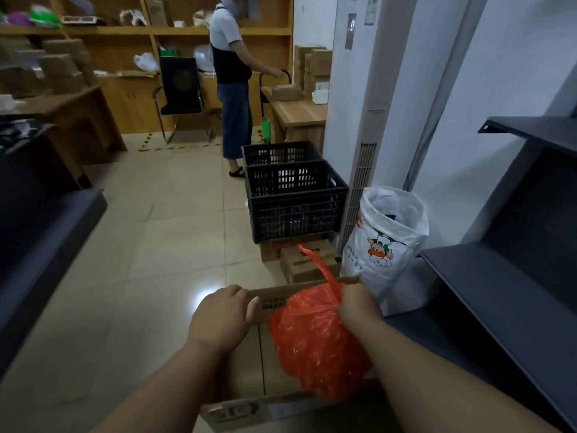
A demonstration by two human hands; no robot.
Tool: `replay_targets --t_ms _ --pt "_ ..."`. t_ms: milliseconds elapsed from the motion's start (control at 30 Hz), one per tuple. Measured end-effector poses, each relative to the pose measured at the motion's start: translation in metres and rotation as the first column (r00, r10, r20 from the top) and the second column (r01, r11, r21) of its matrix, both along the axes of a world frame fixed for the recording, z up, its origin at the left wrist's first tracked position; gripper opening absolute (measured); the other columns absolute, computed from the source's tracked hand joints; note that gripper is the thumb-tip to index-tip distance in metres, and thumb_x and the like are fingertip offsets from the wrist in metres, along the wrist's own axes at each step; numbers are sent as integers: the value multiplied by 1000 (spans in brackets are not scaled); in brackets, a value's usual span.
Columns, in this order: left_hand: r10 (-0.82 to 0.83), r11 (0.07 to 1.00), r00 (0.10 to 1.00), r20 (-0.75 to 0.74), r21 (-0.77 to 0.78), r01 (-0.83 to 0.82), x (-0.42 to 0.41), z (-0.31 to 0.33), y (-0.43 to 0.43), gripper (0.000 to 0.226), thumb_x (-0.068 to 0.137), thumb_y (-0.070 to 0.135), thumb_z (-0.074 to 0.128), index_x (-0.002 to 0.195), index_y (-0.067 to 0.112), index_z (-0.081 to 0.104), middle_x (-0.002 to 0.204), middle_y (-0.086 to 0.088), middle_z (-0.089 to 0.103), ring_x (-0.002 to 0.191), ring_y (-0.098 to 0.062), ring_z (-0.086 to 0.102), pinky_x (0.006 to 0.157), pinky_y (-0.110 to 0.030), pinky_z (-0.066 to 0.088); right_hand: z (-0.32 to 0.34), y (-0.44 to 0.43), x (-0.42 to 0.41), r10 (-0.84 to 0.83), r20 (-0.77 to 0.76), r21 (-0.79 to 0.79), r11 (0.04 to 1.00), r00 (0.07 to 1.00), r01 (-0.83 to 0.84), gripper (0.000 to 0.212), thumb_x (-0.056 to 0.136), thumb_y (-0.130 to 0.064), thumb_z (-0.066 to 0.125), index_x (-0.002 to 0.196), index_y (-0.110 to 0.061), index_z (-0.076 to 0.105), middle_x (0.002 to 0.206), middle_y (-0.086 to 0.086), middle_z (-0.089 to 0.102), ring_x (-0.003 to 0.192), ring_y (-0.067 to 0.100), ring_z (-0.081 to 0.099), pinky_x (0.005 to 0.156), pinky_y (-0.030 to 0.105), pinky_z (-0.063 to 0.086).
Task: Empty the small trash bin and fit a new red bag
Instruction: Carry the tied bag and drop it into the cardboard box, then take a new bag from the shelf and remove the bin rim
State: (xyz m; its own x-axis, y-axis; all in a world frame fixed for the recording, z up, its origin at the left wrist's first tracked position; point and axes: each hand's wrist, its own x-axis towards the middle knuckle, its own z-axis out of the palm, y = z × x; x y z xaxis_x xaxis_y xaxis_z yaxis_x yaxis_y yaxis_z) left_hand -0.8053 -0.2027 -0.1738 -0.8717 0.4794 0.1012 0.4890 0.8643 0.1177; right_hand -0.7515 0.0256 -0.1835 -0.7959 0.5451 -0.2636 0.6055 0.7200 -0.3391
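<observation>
Nothing was clearly legible: the cardboard box [274, 297] bore blurred dark print, and the white sack [382, 260] showed tiny red characters beside a cartoon.

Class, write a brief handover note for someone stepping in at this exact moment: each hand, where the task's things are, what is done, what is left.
Left hand: fingers curled over the far rim of the cardboard box.
Right hand: grips the bunched neck of the full red bag, which sits partly inside the open box.
A white printed bag stands just right of the box.
Done, by the look of it: the full bag is out of the bin and gathered shut.
Left: release it in the box, then fit a fresh red bag. Neither the bin nor a new bag is visible.
</observation>
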Motion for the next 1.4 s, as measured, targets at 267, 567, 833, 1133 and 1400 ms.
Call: replay_targets --t_ms 267,567,833,1133,1400 --pt "-59 998 997 44 32 58 -79 -4 36 40 94 42 30 107 21 62 113 2 64 101 -19 59 82 -31 45 7 24 -75 -27 49 6 1000 998 27 24 93 -11 50 115 -12 61 117 10 60 103 26 60 90 38 52" --pt "-247 964 969 -1 96 246 -101 11 90 54 90 50 22 103 18 63 107 -2 66 93 -21 61 78 -34 48 30 62 -67 -203 4 -63 977 979 203 28 93 -25 50 119 -15 56 121 7 56 99 23 57 85 35 49" --pt "-468 879 883 -41 76 470 -70 44 174 37 94 41 30 102 20 60 106 0 61 98 -20 58 83 -34 46 61 100 2 -332 15 22 943 943 332 40 93 -29 49 132 -16 50 135 10 48 122 30 49 99 39 45" --pt "-730 660 668 -142 110 744 50 69 274 65 80 52 12 101 15 62 105 -7 67 95 -30 62 79 -38 47 89 133 172 -555 -80 74 825 828 560 45 97 -28 48 139 -14 41 148 9 35 132 29 36 107 37 36" --pt "-917 333 353 -186 131 934 267 93 321 58 88 48 22 97 9 64 97 -13 67 88 -35 62 73 -40 49 111 110 410 -800 -112 153 572 589 806 46 95 -23 49 139 -14 42 146 8 39 132 27 39 105 33 36"
